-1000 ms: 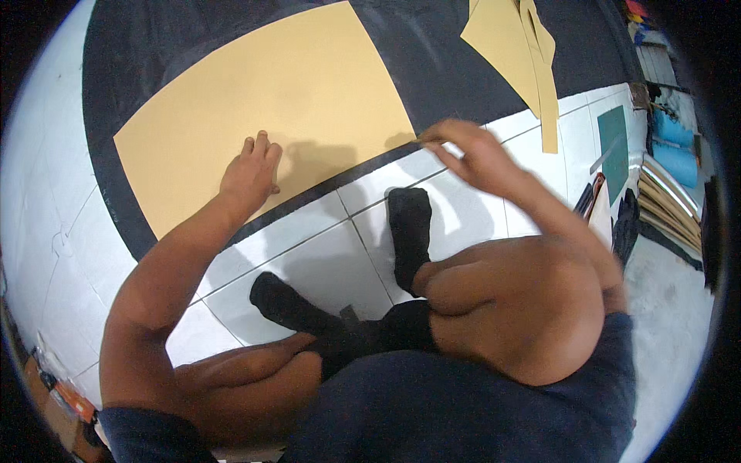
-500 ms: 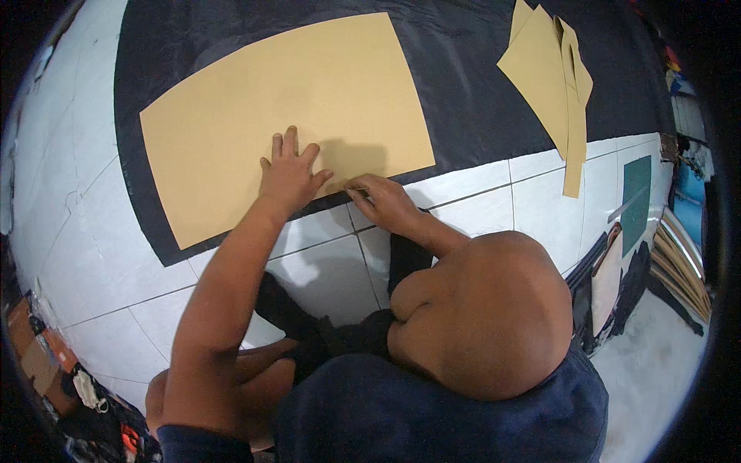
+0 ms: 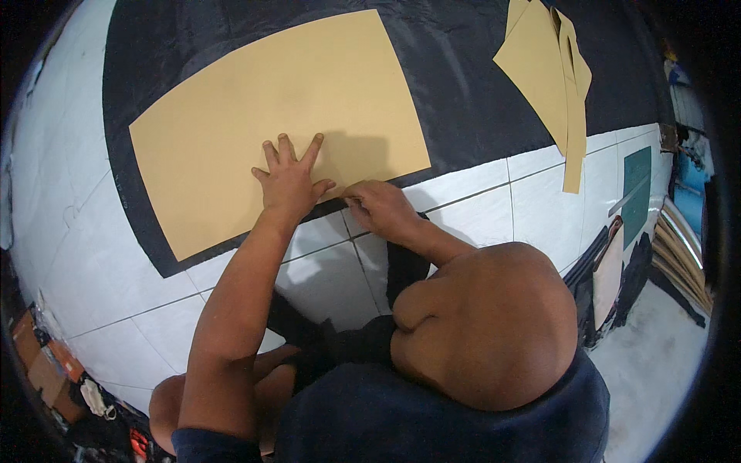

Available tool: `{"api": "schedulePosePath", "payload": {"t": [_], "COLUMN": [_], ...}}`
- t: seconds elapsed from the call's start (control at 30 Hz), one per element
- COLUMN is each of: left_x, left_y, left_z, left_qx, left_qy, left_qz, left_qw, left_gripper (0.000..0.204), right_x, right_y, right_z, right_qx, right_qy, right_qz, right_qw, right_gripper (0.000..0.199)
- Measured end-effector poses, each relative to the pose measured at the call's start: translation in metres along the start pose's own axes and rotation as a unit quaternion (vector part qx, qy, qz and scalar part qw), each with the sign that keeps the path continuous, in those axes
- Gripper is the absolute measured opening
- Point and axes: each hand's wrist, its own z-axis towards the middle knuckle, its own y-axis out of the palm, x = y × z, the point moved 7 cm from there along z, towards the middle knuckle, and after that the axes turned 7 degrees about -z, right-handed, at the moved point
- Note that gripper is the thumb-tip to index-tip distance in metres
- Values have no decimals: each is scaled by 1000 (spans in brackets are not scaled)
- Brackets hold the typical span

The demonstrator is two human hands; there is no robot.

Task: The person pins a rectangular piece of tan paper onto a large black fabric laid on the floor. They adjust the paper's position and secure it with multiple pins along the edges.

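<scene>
A large tan paper pattern piece (image 3: 255,108) with a curved far edge lies flat on black fabric (image 3: 455,100). Pressed down near its near edge is my left hand (image 3: 292,185), fingers spread wide. Just right of that thumb, my right hand (image 3: 382,210) is pinched closed where the pattern's edge meets the narrow black margin. Whatever its fingertips grip is too small and hidden to make out.
More tan pattern pieces (image 3: 540,73) lie overlapped on the fabric at the far right. White floor tiles (image 3: 471,189) run along the fabric's near edge. At right are a green mat (image 3: 636,193), a clear ruler (image 3: 622,201) and dark folded cloth (image 3: 590,258).
My left hand's fingers have spread further apart and shifted slightly. My right hand stays pinched at the pattern's near edge. The whole view has shifted a little.
</scene>
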Motion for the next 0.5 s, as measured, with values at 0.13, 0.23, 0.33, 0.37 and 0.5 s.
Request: {"api": "schedulePosePath", "payload": {"t": [0.13, 0.23, 0.33, 0.37, 0.5], "left_x": [0, -1, 1, 3, 14], "left_y": [0, -1, -2, -2, -8], "left_z": [0, 1, 3, 3, 3], "left_qx": [13, 7, 0, -3, 15], "left_qy": [18, 13, 8, 6, 46], "left_qz": [0, -1, 1, 5, 68], "left_qw": [1000, 1000, 1000, 1000, 997], "left_gripper": [89, 88, 87, 87, 91], "right_x": [26, 37, 32, 31, 6], "right_y": [-33, -54, -49, -39, -15], "right_z": [-18, -27, -28, -27, -12], "right_qx": [92, 113, 127, 121, 99], "right_qy": [-15, -22, -39, -41, -38], "right_qz": [-45, -88, -98, -84, -35], "right_qw": [995, 989, 986, 988, 994], "right_gripper": [16, 14, 17, 17, 15]}}
